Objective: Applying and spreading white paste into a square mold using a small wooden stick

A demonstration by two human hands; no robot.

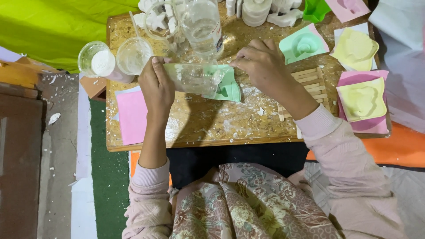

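Hands: L grips tipped clear cup, R steadies rim.

The near part of the desk between the two forearms lies bare but for white crumbs, and offers open passage. Ahead, an upright clear bottle and two plastic cups block the far left. To the right, wooden sticks and stacked moulds crowd the edge.
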